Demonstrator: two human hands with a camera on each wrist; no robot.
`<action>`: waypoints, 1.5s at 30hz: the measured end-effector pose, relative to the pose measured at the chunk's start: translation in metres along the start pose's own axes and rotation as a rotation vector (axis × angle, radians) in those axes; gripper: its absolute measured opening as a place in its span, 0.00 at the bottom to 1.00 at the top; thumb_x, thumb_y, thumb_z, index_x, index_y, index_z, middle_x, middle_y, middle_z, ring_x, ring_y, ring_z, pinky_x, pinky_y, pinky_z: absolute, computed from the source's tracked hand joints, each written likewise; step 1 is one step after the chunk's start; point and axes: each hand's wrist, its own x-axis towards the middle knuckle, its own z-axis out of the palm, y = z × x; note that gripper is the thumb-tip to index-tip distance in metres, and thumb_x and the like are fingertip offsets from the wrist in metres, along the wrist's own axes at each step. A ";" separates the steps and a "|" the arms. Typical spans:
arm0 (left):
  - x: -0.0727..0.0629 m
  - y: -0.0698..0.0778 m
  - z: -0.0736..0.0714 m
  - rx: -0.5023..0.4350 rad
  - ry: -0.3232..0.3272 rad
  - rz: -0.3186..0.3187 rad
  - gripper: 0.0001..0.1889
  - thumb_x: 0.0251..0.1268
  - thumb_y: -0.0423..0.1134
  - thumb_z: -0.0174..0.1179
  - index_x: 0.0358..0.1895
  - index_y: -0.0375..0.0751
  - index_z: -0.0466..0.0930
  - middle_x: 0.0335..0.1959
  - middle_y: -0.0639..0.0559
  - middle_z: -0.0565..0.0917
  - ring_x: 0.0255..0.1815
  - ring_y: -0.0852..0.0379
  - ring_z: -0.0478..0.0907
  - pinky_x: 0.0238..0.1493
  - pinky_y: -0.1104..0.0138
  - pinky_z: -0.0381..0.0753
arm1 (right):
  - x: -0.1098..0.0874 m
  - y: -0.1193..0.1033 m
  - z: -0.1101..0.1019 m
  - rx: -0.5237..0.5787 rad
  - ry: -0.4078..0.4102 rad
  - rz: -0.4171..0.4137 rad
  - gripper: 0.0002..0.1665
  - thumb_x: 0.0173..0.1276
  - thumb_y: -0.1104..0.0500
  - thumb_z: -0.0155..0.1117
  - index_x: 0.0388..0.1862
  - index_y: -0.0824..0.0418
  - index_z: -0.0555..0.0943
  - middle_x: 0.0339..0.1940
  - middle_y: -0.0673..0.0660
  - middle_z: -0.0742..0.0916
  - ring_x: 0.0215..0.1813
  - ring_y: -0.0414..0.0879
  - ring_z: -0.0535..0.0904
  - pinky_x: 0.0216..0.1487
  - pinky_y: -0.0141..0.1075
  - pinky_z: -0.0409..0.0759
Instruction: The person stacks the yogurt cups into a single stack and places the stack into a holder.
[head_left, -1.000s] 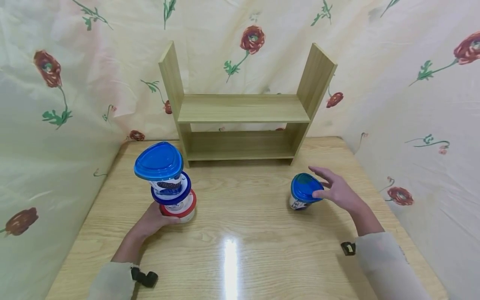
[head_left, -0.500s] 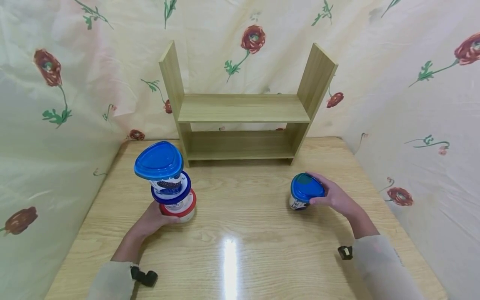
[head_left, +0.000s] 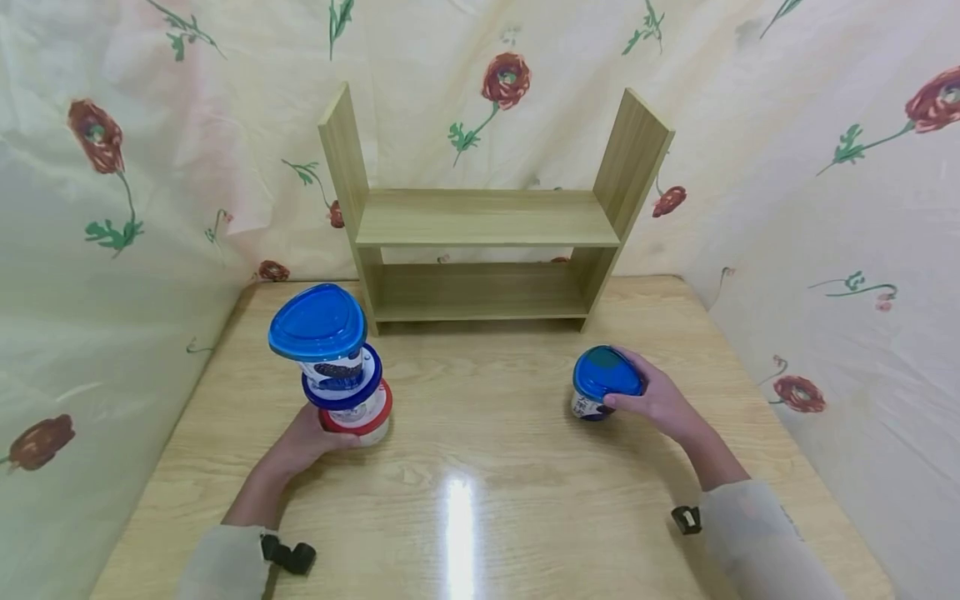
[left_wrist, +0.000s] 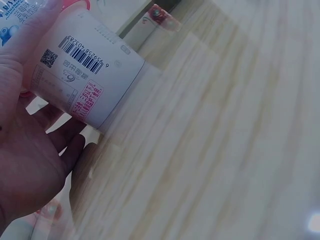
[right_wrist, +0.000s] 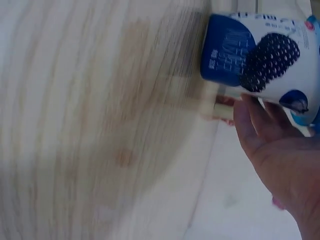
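At the left of the head view, three tubs stand stacked. On top is a tub with a blue rounded-triangle lid (head_left: 318, 322); under it sits a tub with a dark blue rim (head_left: 372, 379), and lowest a tub with a red rim (head_left: 384, 407). My left hand (head_left: 303, 442) grips the lowest tub from the left; its barcode side shows in the left wrist view. On the right, my right hand (head_left: 662, 404) holds a blue-lidded yogurt tub (head_left: 604, 372) from its right side. Blackberries are printed on this tub (right_wrist: 272, 57). Whether its base touches the table, I cannot tell.
A wooden two-tier shelf (head_left: 487, 218) stands at the back of the table, between the tubs. The wooden table (head_left: 480, 400) carries a bright light reflection near the front. Flower-patterned cloth (head_left: 795, 250) hangs around the back and sides.
My right hand has closed round the blue-lidded yogurt tub, and both have shifted slightly left. The left hand and the stack have stayed put.
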 end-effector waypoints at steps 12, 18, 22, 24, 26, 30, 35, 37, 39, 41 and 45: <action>-0.001 0.000 0.000 -0.004 -0.003 0.002 0.52 0.53 0.39 0.78 0.78 0.49 0.52 0.73 0.41 0.66 0.72 0.35 0.63 0.68 0.36 0.63 | 0.000 -0.049 0.022 -0.071 0.067 0.098 0.57 0.65 0.42 0.72 0.83 0.52 0.51 0.77 0.71 0.62 0.72 0.76 0.60 0.61 0.67 0.72; -0.001 0.001 -0.001 0.007 -0.006 0.018 0.52 0.54 0.39 0.77 0.78 0.48 0.52 0.73 0.41 0.66 0.72 0.35 0.63 0.68 0.36 0.64 | -0.001 -0.072 0.027 -0.087 0.099 0.100 0.57 0.64 0.39 0.71 0.83 0.51 0.51 0.76 0.71 0.64 0.71 0.75 0.62 0.60 0.66 0.74; -0.001 0.002 0.000 0.010 -0.004 0.019 0.51 0.54 0.39 0.77 0.78 0.48 0.52 0.73 0.41 0.66 0.72 0.35 0.63 0.68 0.37 0.64 | 0.001 -0.090 0.029 -0.094 0.142 0.094 0.57 0.65 0.39 0.71 0.83 0.51 0.51 0.75 0.70 0.65 0.71 0.74 0.63 0.59 0.65 0.75; -0.002 0.002 0.000 0.009 -0.001 0.014 0.52 0.54 0.39 0.77 0.78 0.48 0.52 0.73 0.41 0.66 0.72 0.35 0.63 0.68 0.37 0.64 | 0.002 -0.099 0.030 -0.095 0.172 0.091 0.56 0.66 0.39 0.70 0.83 0.51 0.51 0.75 0.69 0.66 0.71 0.73 0.63 0.58 0.65 0.76; -0.001 0.002 0.000 0.005 0.000 0.011 0.52 0.53 0.40 0.78 0.78 0.49 0.52 0.73 0.41 0.66 0.72 0.36 0.63 0.68 0.37 0.64 | 0.005 -0.108 0.029 -0.093 0.202 0.083 0.55 0.66 0.39 0.69 0.82 0.52 0.52 0.75 0.69 0.66 0.71 0.73 0.63 0.58 0.65 0.76; -0.001 0.001 0.001 -0.004 -0.004 0.010 0.52 0.53 0.39 0.78 0.78 0.49 0.52 0.73 0.42 0.66 0.73 0.36 0.63 0.68 0.37 0.64 | 0.010 -0.126 0.029 -0.084 0.232 0.057 0.54 0.66 0.39 0.69 0.82 0.52 0.53 0.75 0.68 0.66 0.71 0.72 0.64 0.58 0.65 0.76; 0.000 0.000 0.001 -0.007 -0.006 0.011 0.52 0.53 0.39 0.78 0.78 0.50 0.52 0.73 0.42 0.66 0.73 0.36 0.62 0.68 0.37 0.64 | 0.019 -0.150 0.032 -0.058 0.234 0.012 0.53 0.66 0.40 0.70 0.81 0.51 0.54 0.75 0.67 0.67 0.71 0.70 0.65 0.58 0.65 0.76; 0.001 0.000 0.000 -0.003 -0.005 0.008 0.52 0.54 0.40 0.78 0.78 0.50 0.51 0.73 0.42 0.66 0.73 0.36 0.62 0.68 0.37 0.64 | 0.023 -0.161 0.035 -0.032 0.224 -0.016 0.52 0.66 0.40 0.70 0.81 0.50 0.55 0.74 0.66 0.68 0.70 0.69 0.66 0.57 0.64 0.77; 0.001 0.000 0.000 -0.001 -0.003 0.005 0.52 0.53 0.40 0.78 0.78 0.50 0.52 0.73 0.42 0.66 0.73 0.36 0.62 0.68 0.36 0.64 | 0.027 -0.172 0.039 -0.006 0.207 -0.052 0.50 0.66 0.42 0.70 0.80 0.49 0.56 0.73 0.65 0.69 0.69 0.68 0.67 0.57 0.63 0.77; 0.002 0.000 -0.001 -0.003 -0.005 0.004 0.52 0.53 0.40 0.78 0.78 0.50 0.52 0.73 0.42 0.66 0.73 0.36 0.62 0.68 0.36 0.64 | 0.031 -0.183 0.044 0.015 0.190 -0.087 0.49 0.66 0.43 0.71 0.79 0.49 0.58 0.72 0.64 0.71 0.68 0.66 0.69 0.58 0.62 0.78; 0.001 -0.001 0.000 -0.005 -0.011 0.013 0.52 0.53 0.40 0.78 0.78 0.50 0.52 0.73 0.42 0.66 0.72 0.35 0.63 0.68 0.37 0.64 | 0.036 -0.206 0.056 0.042 0.164 -0.139 0.47 0.65 0.43 0.71 0.78 0.48 0.61 0.69 0.61 0.73 0.66 0.62 0.71 0.57 0.60 0.79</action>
